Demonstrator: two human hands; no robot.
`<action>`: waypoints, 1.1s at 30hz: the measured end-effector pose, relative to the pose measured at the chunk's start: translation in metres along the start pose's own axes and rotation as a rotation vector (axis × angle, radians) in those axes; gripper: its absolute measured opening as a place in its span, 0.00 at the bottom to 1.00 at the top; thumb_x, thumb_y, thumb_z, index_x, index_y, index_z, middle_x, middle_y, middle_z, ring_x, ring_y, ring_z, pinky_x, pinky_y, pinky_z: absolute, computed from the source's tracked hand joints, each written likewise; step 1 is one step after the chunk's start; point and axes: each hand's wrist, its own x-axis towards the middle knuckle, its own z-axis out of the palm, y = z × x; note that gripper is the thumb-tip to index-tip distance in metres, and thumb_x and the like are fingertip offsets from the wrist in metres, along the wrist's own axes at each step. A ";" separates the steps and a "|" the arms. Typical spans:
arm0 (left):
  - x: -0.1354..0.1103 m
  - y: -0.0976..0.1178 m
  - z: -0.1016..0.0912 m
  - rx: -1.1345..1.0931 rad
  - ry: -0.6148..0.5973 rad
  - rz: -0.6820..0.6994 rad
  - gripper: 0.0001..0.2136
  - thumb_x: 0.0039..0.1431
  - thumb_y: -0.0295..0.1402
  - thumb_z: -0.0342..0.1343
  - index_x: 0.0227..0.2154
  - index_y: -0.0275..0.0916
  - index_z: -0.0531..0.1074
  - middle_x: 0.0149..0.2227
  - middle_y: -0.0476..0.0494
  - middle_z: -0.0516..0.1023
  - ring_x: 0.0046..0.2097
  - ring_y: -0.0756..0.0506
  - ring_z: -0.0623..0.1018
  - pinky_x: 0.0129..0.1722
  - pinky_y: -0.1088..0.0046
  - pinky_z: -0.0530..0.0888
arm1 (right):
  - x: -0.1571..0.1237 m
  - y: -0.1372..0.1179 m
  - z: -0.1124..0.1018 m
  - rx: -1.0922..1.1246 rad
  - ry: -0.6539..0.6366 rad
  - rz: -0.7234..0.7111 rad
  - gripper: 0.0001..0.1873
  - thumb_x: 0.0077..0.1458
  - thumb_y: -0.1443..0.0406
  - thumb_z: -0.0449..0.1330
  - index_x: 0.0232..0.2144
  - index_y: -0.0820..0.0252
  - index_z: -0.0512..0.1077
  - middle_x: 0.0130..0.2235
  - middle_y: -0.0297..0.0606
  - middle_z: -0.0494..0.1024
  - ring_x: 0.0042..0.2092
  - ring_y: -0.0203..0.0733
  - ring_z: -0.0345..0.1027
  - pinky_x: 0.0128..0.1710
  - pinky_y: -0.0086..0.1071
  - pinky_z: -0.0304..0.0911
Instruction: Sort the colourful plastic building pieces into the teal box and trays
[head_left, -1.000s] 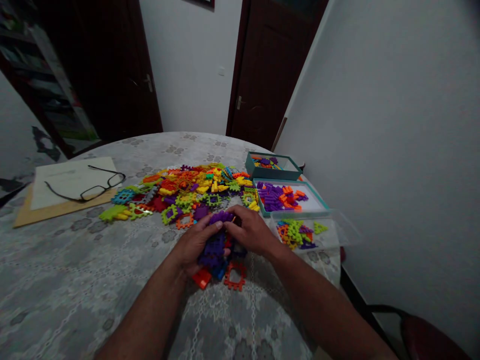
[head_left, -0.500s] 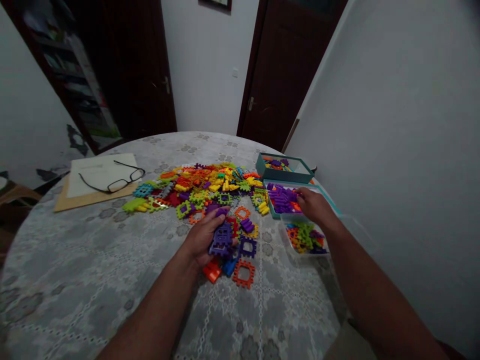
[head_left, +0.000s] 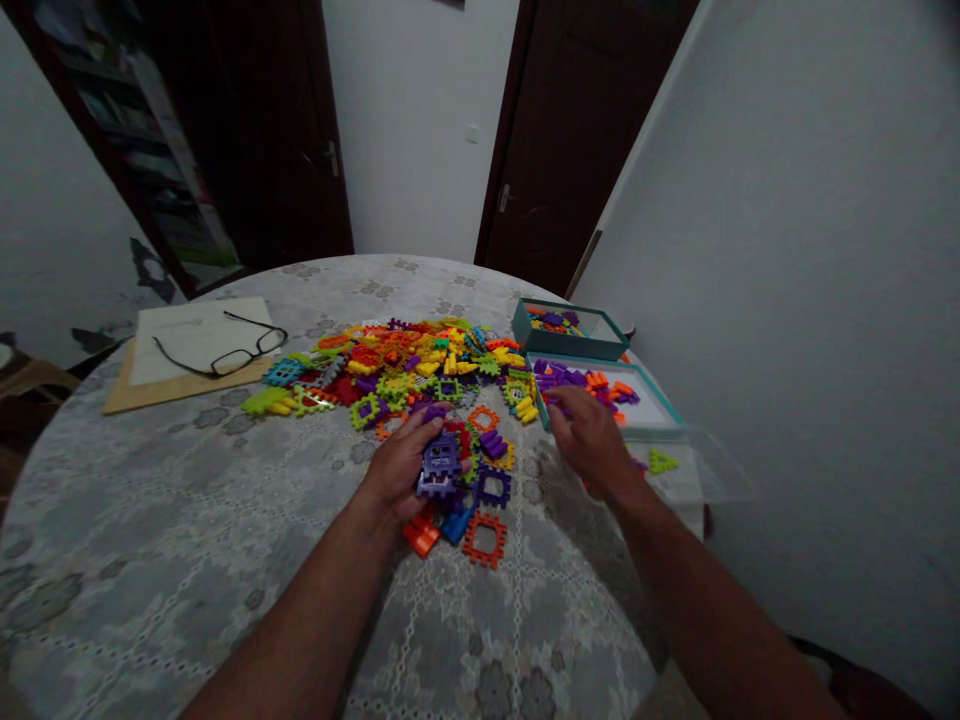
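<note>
My left hand (head_left: 405, 462) is closed around a few purple interlocking building blocks (head_left: 440, 455), held over loose pieces on the table. Beneath and beside it lie a dark purple square frame piece (head_left: 494, 486), an orange square frame piece (head_left: 484, 539) and a blue piece (head_left: 456, 524). My right hand (head_left: 589, 435) is at the near left corner of a shallow teal-edged box (head_left: 660, 395). Its fingers are curled to the left, and whatever they hold is hidden. Inside that box lie purple blocks (head_left: 559, 375) and orange blocks (head_left: 598, 382).
A large heap of mixed coloured blocks (head_left: 405, 355) covers the table's middle. Behind the shallow box stands a deeper green box (head_left: 574, 345) with blocks. A clear plastic container (head_left: 682, 485) is partly behind my right arm. Glasses (head_left: 232, 360) rest on paper (head_left: 187, 325) at left.
My right hand has moved left and nearer from over the shallow box, now covering much of the clear container. My left hand keeps hold of the purple blocks. The view has shifted slightly.
</note>
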 end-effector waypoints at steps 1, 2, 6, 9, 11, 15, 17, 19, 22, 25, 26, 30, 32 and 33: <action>0.001 -0.001 0.000 -0.015 0.018 0.019 0.16 0.59 0.26 0.62 0.51 0.38 0.76 0.37 0.45 0.80 0.29 0.48 0.80 0.30 0.60 0.85 | -0.004 -0.022 0.005 0.110 -0.029 0.002 0.13 0.66 0.64 0.55 0.48 0.59 0.76 0.48 0.48 0.81 0.49 0.50 0.76 0.53 0.43 0.69; 0.001 -0.001 0.001 -0.032 0.032 0.038 0.16 0.59 0.26 0.62 0.50 0.38 0.76 0.37 0.45 0.80 0.30 0.48 0.80 0.30 0.62 0.85 | -0.009 -0.042 0.010 0.219 -0.065 0.034 0.12 0.67 0.63 0.55 0.48 0.58 0.75 0.46 0.45 0.82 0.44 0.46 0.77 0.48 0.40 0.70; 0.004 -0.003 0.002 -0.093 0.047 0.122 0.14 0.60 0.26 0.61 0.49 0.37 0.75 0.39 0.43 0.82 0.33 0.47 0.82 0.31 0.70 0.82 | -0.027 -0.098 0.030 0.585 -0.233 0.216 0.14 0.65 0.58 0.60 0.51 0.54 0.71 0.39 0.36 0.81 0.36 0.41 0.75 0.39 0.35 0.69; 0.008 -0.008 0.002 -0.088 0.071 0.170 0.15 0.59 0.28 0.61 0.49 0.38 0.74 0.40 0.42 0.83 0.33 0.47 0.82 0.31 0.72 0.81 | -0.040 -0.112 0.047 0.752 -0.268 0.293 0.20 0.63 0.58 0.63 0.55 0.52 0.68 0.40 0.35 0.80 0.38 0.41 0.75 0.39 0.35 0.69; 0.009 -0.012 0.003 -0.062 0.092 0.207 0.16 0.58 0.29 0.62 0.50 0.39 0.74 0.40 0.43 0.83 0.33 0.47 0.82 0.31 0.73 0.80 | -0.047 -0.114 0.057 0.813 -0.269 0.308 0.23 0.62 0.59 0.64 0.58 0.51 0.68 0.40 0.35 0.79 0.39 0.41 0.74 0.40 0.35 0.69; 0.010 -0.018 0.005 0.007 0.116 0.249 0.17 0.58 0.31 0.62 0.50 0.39 0.74 0.41 0.43 0.83 0.33 0.48 0.80 0.30 0.75 0.77 | -0.055 -0.113 0.068 0.863 -0.273 0.352 0.25 0.62 0.60 0.63 0.61 0.50 0.68 0.37 0.33 0.77 0.37 0.40 0.72 0.39 0.34 0.68; 0.010 -0.019 0.006 0.031 0.111 0.249 0.17 0.58 0.32 0.62 0.50 0.39 0.74 0.41 0.43 0.83 0.33 0.48 0.80 0.31 0.74 0.77 | -0.055 -0.112 0.069 0.854 -0.266 0.364 0.25 0.62 0.60 0.63 0.61 0.50 0.69 0.37 0.32 0.77 0.36 0.39 0.72 0.38 0.34 0.68; 0.010 -0.020 0.006 0.051 0.109 0.262 0.17 0.58 0.32 0.62 0.50 0.39 0.74 0.41 0.43 0.83 0.34 0.48 0.80 0.32 0.74 0.77 | -0.053 -0.111 0.070 0.832 -0.248 0.359 0.25 0.62 0.60 0.64 0.60 0.51 0.70 0.36 0.32 0.77 0.35 0.39 0.72 0.37 0.33 0.68; 0.010 -0.020 0.005 0.099 0.124 0.301 0.17 0.58 0.34 0.62 0.50 0.40 0.74 0.42 0.43 0.83 0.36 0.47 0.80 0.34 0.74 0.77 | -0.051 -0.109 0.071 0.756 -0.214 0.309 0.23 0.62 0.58 0.63 0.59 0.52 0.71 0.35 0.32 0.79 0.34 0.39 0.73 0.36 0.33 0.68; 0.010 -0.020 0.004 0.165 0.140 0.331 0.17 0.58 0.35 0.63 0.50 0.40 0.74 0.42 0.44 0.83 0.37 0.47 0.80 0.35 0.75 0.76 | -0.050 -0.107 0.068 0.608 -0.168 0.174 0.18 0.66 0.58 0.60 0.55 0.53 0.74 0.42 0.38 0.83 0.42 0.44 0.77 0.46 0.37 0.71; 0.010 -0.020 0.004 0.181 0.144 0.335 0.17 0.58 0.35 0.63 0.51 0.40 0.75 0.43 0.44 0.83 0.38 0.47 0.80 0.35 0.75 0.76 | -0.049 -0.107 0.067 0.559 -0.159 0.132 0.16 0.67 0.58 0.59 0.54 0.53 0.75 0.46 0.40 0.83 0.45 0.45 0.78 0.49 0.39 0.70; 0.008 -0.018 0.006 0.235 0.155 0.337 0.18 0.58 0.35 0.62 0.52 0.40 0.76 0.43 0.43 0.83 0.38 0.47 0.80 0.36 0.76 0.76 | -0.049 -0.107 0.062 0.438 -0.160 0.063 0.14 0.69 0.58 0.57 0.53 0.53 0.75 0.49 0.42 0.82 0.49 0.48 0.77 0.52 0.41 0.70; 0.007 -0.017 0.007 0.275 0.172 0.346 0.17 0.59 0.35 0.62 0.51 0.41 0.76 0.42 0.44 0.83 0.38 0.47 0.80 0.36 0.75 0.76 | -0.050 -0.106 0.061 0.392 -0.152 0.047 0.16 0.68 0.57 0.58 0.54 0.53 0.74 0.49 0.43 0.80 0.50 0.48 0.75 0.52 0.41 0.70; 0.007 -0.017 0.007 0.283 0.178 0.348 0.16 0.59 0.35 0.62 0.51 0.41 0.76 0.42 0.44 0.83 0.38 0.47 0.81 0.35 0.75 0.76 | -0.050 -0.106 0.061 0.374 -0.140 0.045 0.17 0.67 0.56 0.59 0.54 0.53 0.73 0.49 0.44 0.79 0.51 0.49 0.74 0.52 0.42 0.70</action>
